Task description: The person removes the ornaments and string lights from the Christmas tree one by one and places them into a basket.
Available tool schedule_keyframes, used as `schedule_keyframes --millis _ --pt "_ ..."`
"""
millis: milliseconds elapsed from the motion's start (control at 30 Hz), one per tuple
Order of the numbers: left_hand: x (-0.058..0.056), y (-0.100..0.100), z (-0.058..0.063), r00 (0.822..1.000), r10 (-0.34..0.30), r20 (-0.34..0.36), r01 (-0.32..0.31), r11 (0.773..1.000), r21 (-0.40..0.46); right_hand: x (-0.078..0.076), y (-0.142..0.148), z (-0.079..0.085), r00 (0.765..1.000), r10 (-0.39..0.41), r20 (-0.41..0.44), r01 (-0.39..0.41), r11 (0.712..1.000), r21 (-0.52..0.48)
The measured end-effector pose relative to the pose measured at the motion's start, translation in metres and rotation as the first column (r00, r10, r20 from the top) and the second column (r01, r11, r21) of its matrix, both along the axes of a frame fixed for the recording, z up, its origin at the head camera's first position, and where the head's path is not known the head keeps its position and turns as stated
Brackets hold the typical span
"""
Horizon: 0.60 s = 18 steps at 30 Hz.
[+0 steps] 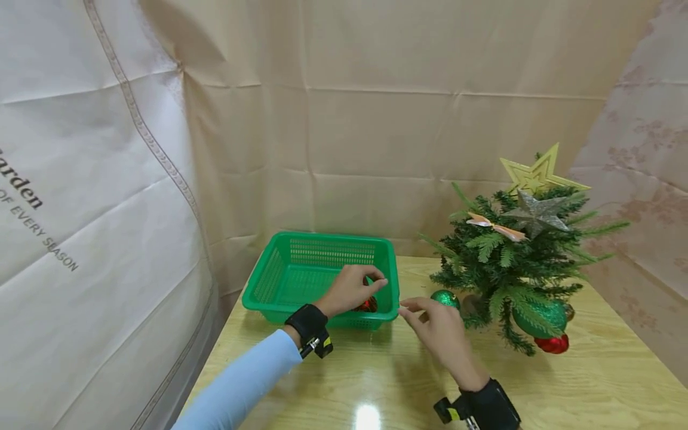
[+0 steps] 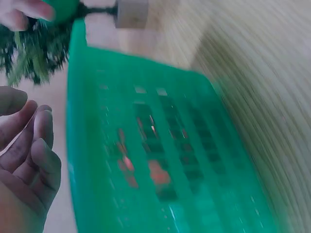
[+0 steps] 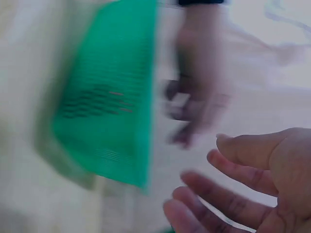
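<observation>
My left hand (image 1: 352, 289) hovers over the right front part of a green plastic basket (image 1: 395, 263), fingers loosely bent. Nothing shows between its thumb and fingers (image 2: 43, 155) in the left wrist view. Below it, inside the basket, lies a shiny red ornament (image 1: 368, 305), partly covered by the hand. Just outside the basket's right front corner is my right hand (image 1: 438, 331), thumb and fingers loosely bent. The right wrist view shows its thumb (image 3: 252, 148) apart from the other fingers, holding nothing visible. Both wrist views are blurred.
A small Christmas tree (image 1: 505, 263) stands at the right, bearing a gold star (image 1: 532, 173), a silver star (image 1: 540, 212) and a pinkish bow (image 1: 497, 227). Low on it are green balls (image 1: 540, 316) and a red ball (image 1: 553, 344). Beige cloth (image 1: 376, 131) hangs behind the wooden table (image 1: 333, 382).
</observation>
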State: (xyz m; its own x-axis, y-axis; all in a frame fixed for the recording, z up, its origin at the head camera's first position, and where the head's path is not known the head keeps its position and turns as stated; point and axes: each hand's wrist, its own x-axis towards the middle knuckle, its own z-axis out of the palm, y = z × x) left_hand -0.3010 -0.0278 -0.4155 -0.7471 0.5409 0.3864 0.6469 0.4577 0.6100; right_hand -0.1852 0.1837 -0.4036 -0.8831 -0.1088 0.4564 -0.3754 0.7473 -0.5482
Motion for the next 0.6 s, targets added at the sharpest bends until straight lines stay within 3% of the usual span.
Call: schedule_keyframes --millis 100,200,267,333,467,600 --pt "0.007 0.018 0.003 0.999 -0.046 -0.017 0.047 0.999 0.022 0.011 0.027 0.024 0.997 -0.043 -0.068 0.038 0.997 -0.069" --pt "0.016 0.038 0.009 0.995 -0.087 -0.052 0.088 0.996 0.019 0.020 0.056 0.046 0.975 -0.163 -0.150 0.147 0.983 -0.108" --pt "0.020 0.052 0.013 0.989 -0.106 -0.100 0.106 0.994 -0.004 0.024 0.071 0.058 0.959 -0.241 -0.147 0.229 0.969 -0.094" --pt "0.023 0.066 0.016 0.983 -0.130 -0.133 0.128 0.992 -0.025 0.025 0.083 0.060 0.950 -0.275 -0.148 0.271 0.962 -0.046" --pt "0.027 0.091 0.016 0.972 -0.166 -0.167 0.159 0.986 -0.056 0.020 0.093 0.055 0.955 -0.262 -0.140 0.277 0.956 0.101" --pt "0.030 0.106 0.014 0.970 -0.159 -0.182 0.152 0.987 -0.054 0.014 0.091 0.050 0.953 -0.247 -0.175 0.281 0.937 0.209"
